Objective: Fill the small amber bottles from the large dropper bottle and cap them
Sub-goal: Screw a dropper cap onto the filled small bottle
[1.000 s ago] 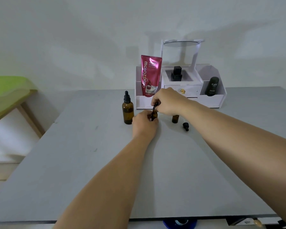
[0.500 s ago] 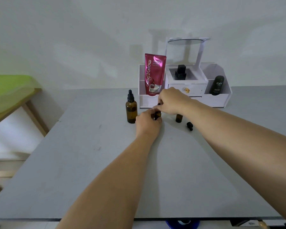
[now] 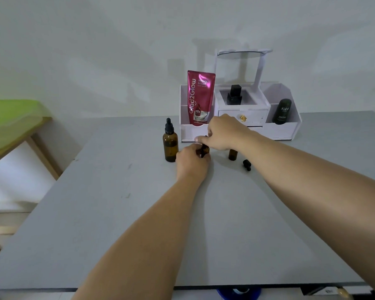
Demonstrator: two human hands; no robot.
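Small amber bottle (image 3: 204, 150), near worktop (image 3: 95, 213) far edge: left hand (image 3: 192, 162) grips body; right hand (image 3: 222, 133) pinches its top.

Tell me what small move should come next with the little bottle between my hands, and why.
Probably finish twisting its cap tight. The left hand steadies the small amber bottle on the table while the right hand pinches its top. Then the uncapped small bottle and its loose dropper cap wait.
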